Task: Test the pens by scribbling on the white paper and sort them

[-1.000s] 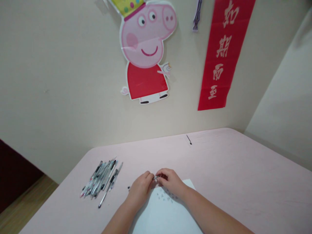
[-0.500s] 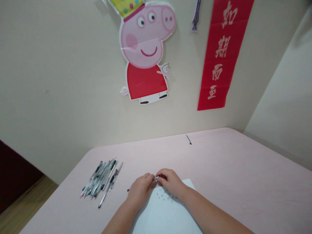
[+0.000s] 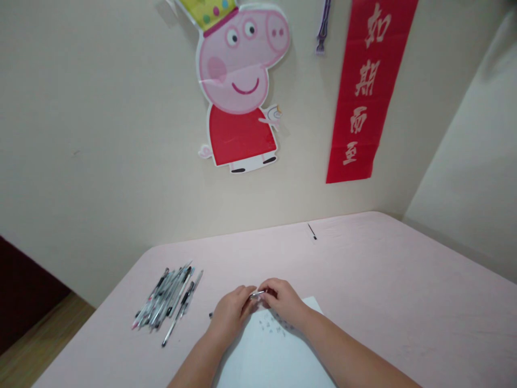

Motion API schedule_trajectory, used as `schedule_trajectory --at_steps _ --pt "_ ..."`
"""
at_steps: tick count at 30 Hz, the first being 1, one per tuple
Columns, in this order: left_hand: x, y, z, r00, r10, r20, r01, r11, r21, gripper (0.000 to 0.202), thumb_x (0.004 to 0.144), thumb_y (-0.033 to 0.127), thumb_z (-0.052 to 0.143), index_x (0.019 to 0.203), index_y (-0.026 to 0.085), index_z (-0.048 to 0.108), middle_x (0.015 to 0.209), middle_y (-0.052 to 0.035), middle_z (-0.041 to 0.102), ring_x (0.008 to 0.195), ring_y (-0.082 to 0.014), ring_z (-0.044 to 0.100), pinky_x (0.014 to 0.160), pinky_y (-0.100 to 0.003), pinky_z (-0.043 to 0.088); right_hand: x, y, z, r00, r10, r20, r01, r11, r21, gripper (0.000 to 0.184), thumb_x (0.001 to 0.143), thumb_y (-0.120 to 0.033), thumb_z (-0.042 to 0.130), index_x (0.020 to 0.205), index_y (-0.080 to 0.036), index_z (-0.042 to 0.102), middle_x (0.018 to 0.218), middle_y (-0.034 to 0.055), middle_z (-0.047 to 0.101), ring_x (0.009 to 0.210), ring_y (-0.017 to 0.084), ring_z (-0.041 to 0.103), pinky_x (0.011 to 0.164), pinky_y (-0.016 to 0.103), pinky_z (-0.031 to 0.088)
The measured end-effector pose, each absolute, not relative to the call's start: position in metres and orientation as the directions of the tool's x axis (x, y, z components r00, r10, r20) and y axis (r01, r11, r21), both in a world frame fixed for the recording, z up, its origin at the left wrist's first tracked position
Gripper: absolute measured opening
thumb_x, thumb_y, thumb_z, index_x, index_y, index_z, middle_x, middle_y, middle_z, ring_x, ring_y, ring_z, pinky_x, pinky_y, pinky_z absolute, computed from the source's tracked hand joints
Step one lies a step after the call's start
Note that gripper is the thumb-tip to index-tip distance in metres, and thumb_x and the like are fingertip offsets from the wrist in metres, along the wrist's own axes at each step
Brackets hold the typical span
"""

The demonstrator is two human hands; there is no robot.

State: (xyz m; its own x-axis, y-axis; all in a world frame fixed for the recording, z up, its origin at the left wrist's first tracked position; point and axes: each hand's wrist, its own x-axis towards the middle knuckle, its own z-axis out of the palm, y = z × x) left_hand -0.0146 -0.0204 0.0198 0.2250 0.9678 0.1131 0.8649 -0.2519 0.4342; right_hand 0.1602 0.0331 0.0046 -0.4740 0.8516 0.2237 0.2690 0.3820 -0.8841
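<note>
My left hand point(image 3: 232, 311) and my right hand point(image 3: 283, 299) meet above the far edge of a white sheet of paper point(image 3: 270, 358). Between their fingertips shows a short, shiny stretch of a slim pen point(image 3: 257, 294), both hands pinching it. A dark tip pokes out on the far side of my left hand, apparently the pen's other end; my palm hides the middle. Small dark marks or bits point(image 3: 274, 325), too small to make out, are scattered over the paper's upper part, partly under my right hand.
To the left lies a pile of pens point(image 3: 167, 296), with a black-gripped pen point(image 3: 177, 315) beside it. A thin dark stick-like piece point(image 3: 312, 231) lies near the back edge of the pink-covered table point(image 3: 404, 302). Behind stands a wall with a pig cutout point(image 3: 242, 108) and red banner point(image 3: 363, 97).
My left fingers have drawn back slightly, so more of the pen shows between the hands. The right hand has hardly moved, and the view has shifted a little.
</note>
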Motion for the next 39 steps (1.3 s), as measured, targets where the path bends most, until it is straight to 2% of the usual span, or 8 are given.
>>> schedule_trajectory --at_steps 5,9,12,16,24,30,35,39 --pt "-0.019 -0.019 0.014 0.142 0.982 0.128 0.881 -0.185 0.436 0.031 0.09 0.028 0.047 0.119 0.02 0.052 0.108 -0.0077 0.065 0.095 -0.0201 0.061 0.081 -0.03 0.043 0.165 0.042 -0.001 -0.421 0.87 0.257 0.293 0.398 -0.869 0.016 0.076 -0.011 0.057 0.083 -0.017 0.07 0.071 0.0005 0.065 0.065 0.013 0.056 0.063 0.023 0.043" --pt "-0.02 -0.019 0.018 0.121 0.982 0.143 0.895 -0.171 0.413 0.027 0.095 0.031 0.035 0.106 0.019 0.058 0.101 -0.0078 0.065 0.092 -0.0195 0.061 0.08 -0.029 0.042 0.17 0.051 -0.005 -0.32 0.907 0.274 0.29 0.369 -0.883 0.014 0.079 -0.015 0.055 0.084 -0.016 0.068 0.074 0.0023 0.066 0.066 0.015 0.057 0.063 0.024 0.043" --pt "-0.018 -0.02 0.024 0.153 0.979 0.136 0.908 -0.193 0.373 0.034 0.097 0.031 0.029 0.094 0.02 0.061 0.09 -0.0059 0.063 0.083 -0.0178 0.06 0.074 -0.027 0.042 0.177 0.057 -0.006 -0.219 0.925 0.309 0.391 0.374 -0.841 0.013 0.08 -0.017 0.056 0.084 -0.017 0.068 0.082 0.0048 0.067 0.075 0.018 0.059 0.071 0.028 0.045" --pt "-0.015 -0.021 0.029 0.165 0.979 0.12 0.921 -0.197 0.336 0.03 0.095 0.028 0.034 0.09 0.021 0.063 0.089 -0.0048 0.063 0.081 -0.0168 0.06 0.071 -0.026 0.04 0.184 0.064 -0.008 -0.173 0.91 0.376 0.528 0.409 -0.745 0.01 0.075 -0.01 0.06 0.078 -0.017 0.067 0.086 0.0073 0.065 0.087 0.021 0.058 0.082 0.033 0.043" --pt "-0.014 -0.021 0.029 0.155 0.981 0.116 0.922 -0.186 0.339 0.018 0.091 0.024 0.044 0.089 0.022 0.062 0.089 -0.0025 0.063 0.08 -0.0163 0.06 0.068 -0.025 0.037 0.187 0.069 -0.021 -0.136 0.911 0.389 0.631 0.382 -0.675 0.015 0.071 -0.006 0.059 0.075 -0.019 0.066 0.081 0.0058 0.065 0.086 0.024 0.057 0.081 0.036 0.044" --pt "-0.014 -0.021 0.025 0.148 0.981 0.129 0.895 -0.188 0.405 0.01 0.088 0.02 0.046 0.089 0.022 0.057 0.087 -0.0019 0.062 0.077 -0.016 0.058 0.067 -0.025 0.036 0.183 0.067 -0.023 -0.111 0.847 0.52 0.556 0.487 -0.674 0.034 0.072 -0.008 0.057 0.103 -0.021 0.062 0.104 0.0082 0.061 0.102 0.025 0.053 0.09 0.043 0.045" --pt "-0.014 -0.02 0.016 0.148 0.977 0.155 0.844 -0.207 0.494 0.005 0.086 0.021 0.05 0.091 0.021 0.05 0.088 -0.0031 0.059 0.079 -0.0176 0.056 0.07 -0.027 0.039 0.174 0.053 -0.006 -0.262 0.763 0.592 0.408 0.643 -0.649 0.021 0.08 -0.016 0.057 0.099 -0.02 0.062 0.103 0.0092 0.061 0.104 0.025 0.051 0.093 0.044 0.043" --pt "-0.014 -0.019 0.009 0.202 0.957 0.208 0.801 -0.284 0.528 0.003 0.085 0.02 0.048 0.087 0.021 0.046 0.085 -0.003 0.056 0.078 -0.0179 0.053 0.07 -0.028 0.04 0.168 0.041 0.005 -0.418 0.709 0.567 0.335 0.701 -0.63 0.011 0.086 -0.021 0.055 0.092 -0.018 0.065 0.099 0.0086 0.064 0.107 0.023 0.05 0.098 0.043 0.04"
